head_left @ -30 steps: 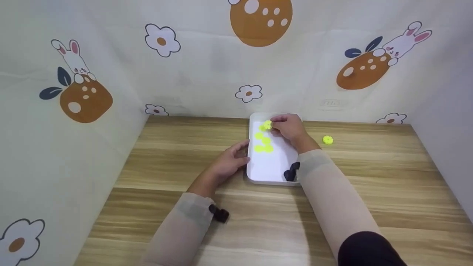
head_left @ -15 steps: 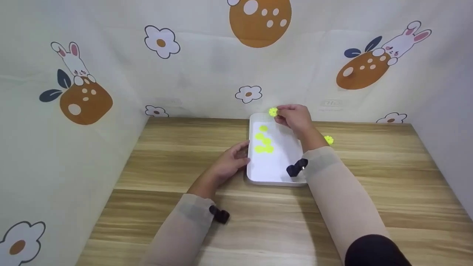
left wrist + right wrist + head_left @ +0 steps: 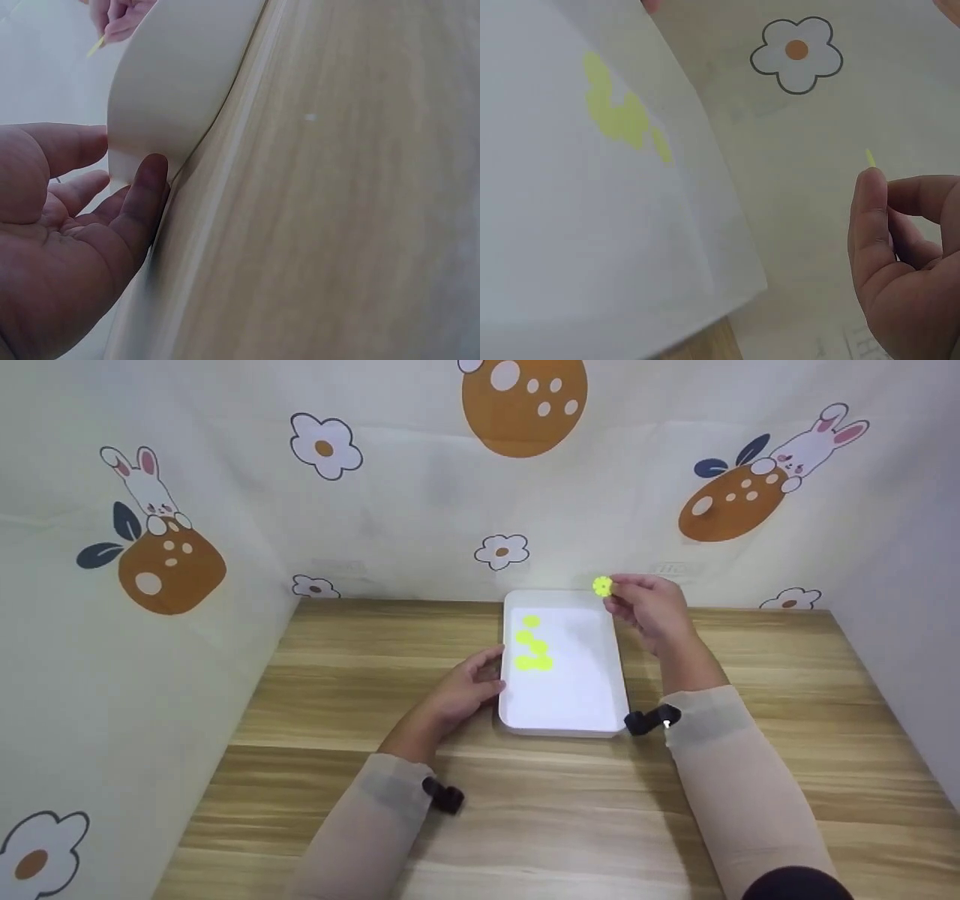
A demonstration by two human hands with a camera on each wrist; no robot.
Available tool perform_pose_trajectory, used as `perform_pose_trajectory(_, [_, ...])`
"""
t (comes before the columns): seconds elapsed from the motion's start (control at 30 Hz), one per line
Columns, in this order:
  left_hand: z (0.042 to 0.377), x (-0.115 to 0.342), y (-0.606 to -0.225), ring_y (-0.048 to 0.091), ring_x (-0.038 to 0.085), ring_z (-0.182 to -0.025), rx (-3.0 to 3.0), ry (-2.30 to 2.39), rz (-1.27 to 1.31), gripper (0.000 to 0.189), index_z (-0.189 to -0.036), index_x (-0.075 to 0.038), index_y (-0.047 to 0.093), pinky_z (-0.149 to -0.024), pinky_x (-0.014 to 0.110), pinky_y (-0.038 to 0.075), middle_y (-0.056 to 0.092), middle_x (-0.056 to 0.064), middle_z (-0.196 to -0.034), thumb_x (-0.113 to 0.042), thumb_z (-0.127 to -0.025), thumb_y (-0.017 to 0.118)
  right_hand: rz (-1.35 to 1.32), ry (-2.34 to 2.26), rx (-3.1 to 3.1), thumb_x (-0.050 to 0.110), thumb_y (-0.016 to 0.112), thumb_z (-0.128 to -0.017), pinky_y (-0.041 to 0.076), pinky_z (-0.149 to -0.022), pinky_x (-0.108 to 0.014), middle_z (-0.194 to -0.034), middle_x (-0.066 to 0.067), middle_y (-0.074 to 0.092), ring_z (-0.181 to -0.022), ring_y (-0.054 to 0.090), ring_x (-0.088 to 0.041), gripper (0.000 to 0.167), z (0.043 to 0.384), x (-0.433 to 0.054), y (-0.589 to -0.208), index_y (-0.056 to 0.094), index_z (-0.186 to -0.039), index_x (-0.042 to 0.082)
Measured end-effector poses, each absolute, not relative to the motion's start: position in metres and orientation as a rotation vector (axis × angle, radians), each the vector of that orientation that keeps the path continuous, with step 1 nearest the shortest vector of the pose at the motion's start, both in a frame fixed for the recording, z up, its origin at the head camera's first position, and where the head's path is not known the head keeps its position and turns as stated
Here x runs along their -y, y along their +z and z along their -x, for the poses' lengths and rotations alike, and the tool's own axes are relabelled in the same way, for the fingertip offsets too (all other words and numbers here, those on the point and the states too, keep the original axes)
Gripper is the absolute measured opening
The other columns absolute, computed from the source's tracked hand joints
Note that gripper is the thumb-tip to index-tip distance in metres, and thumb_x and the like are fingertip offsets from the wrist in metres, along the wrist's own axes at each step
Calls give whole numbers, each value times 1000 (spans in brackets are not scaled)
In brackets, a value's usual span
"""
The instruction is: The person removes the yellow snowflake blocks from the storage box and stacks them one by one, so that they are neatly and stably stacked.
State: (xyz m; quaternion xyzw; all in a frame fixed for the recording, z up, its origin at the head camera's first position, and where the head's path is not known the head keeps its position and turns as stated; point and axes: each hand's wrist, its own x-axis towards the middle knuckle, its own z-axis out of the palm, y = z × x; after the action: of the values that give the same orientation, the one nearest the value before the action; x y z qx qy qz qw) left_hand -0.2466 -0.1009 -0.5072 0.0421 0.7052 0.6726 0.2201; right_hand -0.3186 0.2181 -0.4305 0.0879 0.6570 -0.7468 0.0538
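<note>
My right hand (image 3: 652,607) pinches a bright yellow notched plastic disc (image 3: 602,586) by its edge, raised above the back right corner of the white tray (image 3: 570,720). In the right wrist view the disc shows only as a thin sliver past the thumb tip. Several similar yellow discs (image 3: 538,647) lie flat in the left part of the tray, some of them touching. My left hand (image 3: 463,690) rests at the tray's left side, its fingertips and thumb against the outer wall. The left wrist view shows those relaxed fingers (image 3: 79,146) at the wall.
The tray stands on a wood-grain table (image 3: 360,682). A pale cloth backdrop (image 3: 405,510) printed with rabbits and flowers rises right behind the tray and along both sides. Small black cameras (image 3: 444,796) sit on both wrists.
My right hand has lifted the yellow disc from over the tray's back left and carried it right. It now covers where a loose disc lay on the table. My left hand stays put.
</note>
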Motion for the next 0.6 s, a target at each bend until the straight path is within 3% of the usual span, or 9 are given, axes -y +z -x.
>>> perform_pose_trajectory(0.17, [246,101,-507,44,31,-157,-1935,1877,-134,68,-167,-11,36,-125,45,47,36,13,-174,0,-105,60,-302,-2321,-1982,15,72,-103,66,-87,-23,-108,-5,77,-87,77,-15,29,311,-237,-434,71,-128,0])
perform_pose_trajectory(0.6, [248,101,-509,42,30,-159,-1971,1828,-111,68,-168,-15,35,-127,45,44,38,10,-174,-4,-106,60,-432,-2338,-1979,20,75,-101,66,-88,-23,-114,-2,74,-92,76,-13,32,288,-274,-442,71,-130,7])
